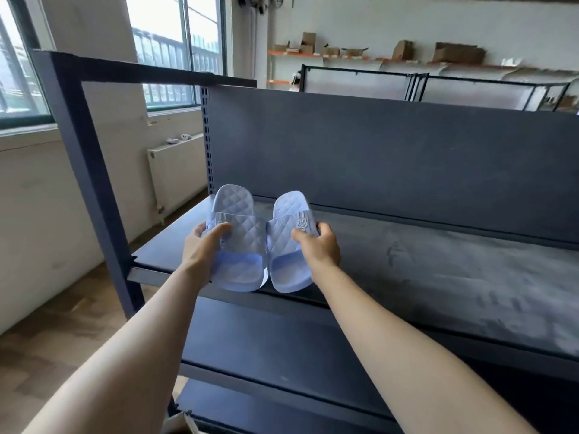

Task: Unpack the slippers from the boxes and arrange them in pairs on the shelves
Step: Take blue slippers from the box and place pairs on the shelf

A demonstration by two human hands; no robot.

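Note:
Two light blue quilted slippers lie side by side, toes pointing away, at the left end of the dark top shelf (438,264). My left hand (203,249) grips the strap of the left slipper (241,242) from its outer side, thumb on top. My right hand (319,242) grips the strap of the right slipper (286,245), which carries a small rabbit badge. Both heels hang slightly over the shelf's front edge.
The shelf unit has a tall dark back panel (391,151) and a post (84,170) at its left. A lower shelf (297,339) juts out below. A cardboard box corner (185,424) shows at the bottom. Far shelves along the wall hold cartons (457,53).

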